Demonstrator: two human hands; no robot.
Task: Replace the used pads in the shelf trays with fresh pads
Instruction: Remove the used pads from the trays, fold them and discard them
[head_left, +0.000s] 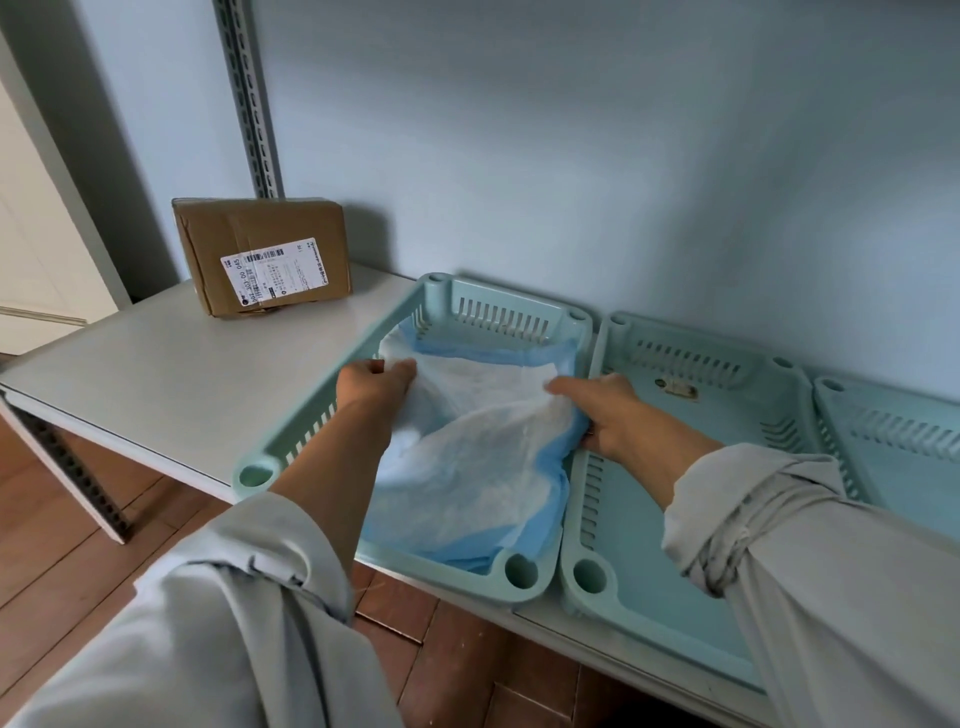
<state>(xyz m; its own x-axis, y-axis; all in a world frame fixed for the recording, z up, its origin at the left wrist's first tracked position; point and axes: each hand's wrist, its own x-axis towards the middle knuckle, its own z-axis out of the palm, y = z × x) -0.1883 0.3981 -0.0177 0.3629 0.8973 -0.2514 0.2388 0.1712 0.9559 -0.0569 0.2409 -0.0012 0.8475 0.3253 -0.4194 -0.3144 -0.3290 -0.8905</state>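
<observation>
Both hands are gripping a crumpled white pad with blue edging (467, 441) that is lying inside the leftmost teal tray (498, 306) on the grey shelf (156, 384): the left hand (371, 384) is pinching the pad's far left portion, while the right hand (613, 415) is curling its fingers around the pad's right edge beside the tray wall. A second teal tray (727, 364) is sitting just beside the first, a third tray (893, 426) is lying at the right border, and a labelled cardboard box (262, 257) is standing at the rear left of the shelf.
</observation>
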